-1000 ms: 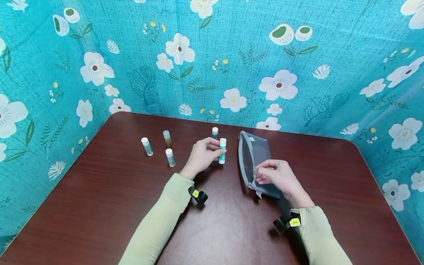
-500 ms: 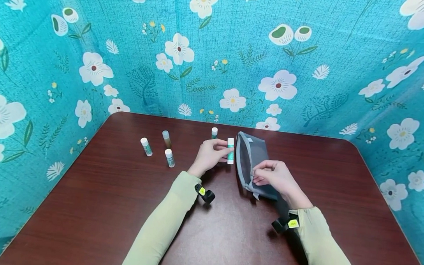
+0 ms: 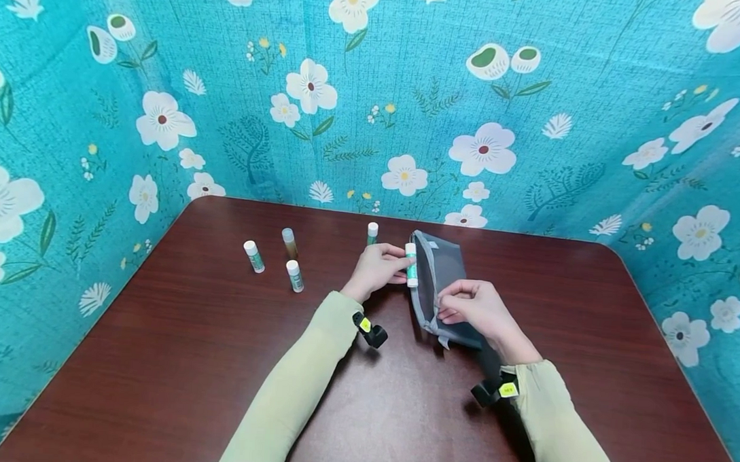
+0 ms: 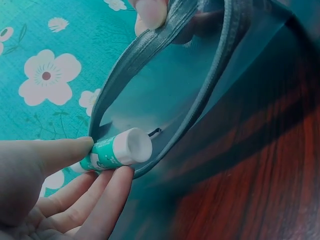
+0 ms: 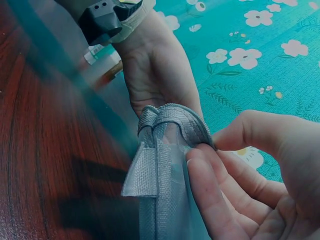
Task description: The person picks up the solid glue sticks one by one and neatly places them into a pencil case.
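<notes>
The white-capped green tube is sitting pinched between the thumb and fingers of the left hand, its cap just at the open zipper mouth of the grey mesh pouch. The right hand is pinching the pouch's near zipper edge, holding the mouth agape above the dark wooden table. Four more tubes are standing on the table to the left: one just behind the left hand, three well apart from it.
</notes>
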A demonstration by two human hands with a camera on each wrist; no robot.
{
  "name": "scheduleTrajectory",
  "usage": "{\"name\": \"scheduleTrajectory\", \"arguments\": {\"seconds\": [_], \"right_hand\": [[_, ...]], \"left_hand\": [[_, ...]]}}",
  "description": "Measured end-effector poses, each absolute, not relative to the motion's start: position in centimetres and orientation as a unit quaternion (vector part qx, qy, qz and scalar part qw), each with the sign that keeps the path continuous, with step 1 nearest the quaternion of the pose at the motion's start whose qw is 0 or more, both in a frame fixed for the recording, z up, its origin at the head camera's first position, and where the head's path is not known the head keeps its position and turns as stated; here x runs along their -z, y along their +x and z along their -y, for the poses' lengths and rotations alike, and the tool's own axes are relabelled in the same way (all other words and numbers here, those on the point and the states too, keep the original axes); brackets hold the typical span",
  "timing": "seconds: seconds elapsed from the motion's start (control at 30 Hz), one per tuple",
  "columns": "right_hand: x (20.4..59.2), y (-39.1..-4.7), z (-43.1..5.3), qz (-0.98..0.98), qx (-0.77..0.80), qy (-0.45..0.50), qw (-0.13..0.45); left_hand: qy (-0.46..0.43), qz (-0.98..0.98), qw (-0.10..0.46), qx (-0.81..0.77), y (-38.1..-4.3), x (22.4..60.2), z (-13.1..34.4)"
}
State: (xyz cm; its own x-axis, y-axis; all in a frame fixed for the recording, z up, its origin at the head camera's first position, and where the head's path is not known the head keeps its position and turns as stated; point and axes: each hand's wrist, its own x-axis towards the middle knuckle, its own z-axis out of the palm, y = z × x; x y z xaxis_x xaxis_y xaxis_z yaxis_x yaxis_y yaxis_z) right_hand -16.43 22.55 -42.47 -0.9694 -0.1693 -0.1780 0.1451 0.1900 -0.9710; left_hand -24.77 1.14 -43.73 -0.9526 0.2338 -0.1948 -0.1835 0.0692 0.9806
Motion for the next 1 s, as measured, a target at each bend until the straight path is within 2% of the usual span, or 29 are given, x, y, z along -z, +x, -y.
{"name": "scheduleTrajectory", "arguments": {"seconds": [0.5,0.7,1.0], "right_hand": [[42.7,-16.3,-21.9,-0.759,0.639,-0.01,0.123],[42.7,-16.3,-21.9,-0.757,0.642,-0.008,0.123],[42.5,-16.3,-21.9,-0.763,0.636,-0.01,0.112]], "left_hand": [[-0.017,-0.717,0.162,-0.678,-25.2,44.8,-2.0],[-0.009,-0.71,0.172,-0.683,-25.1,44.7,-1.9],[0.009,-0.707,0.159,-0.689,-24.8,44.7,-0.6]]}}
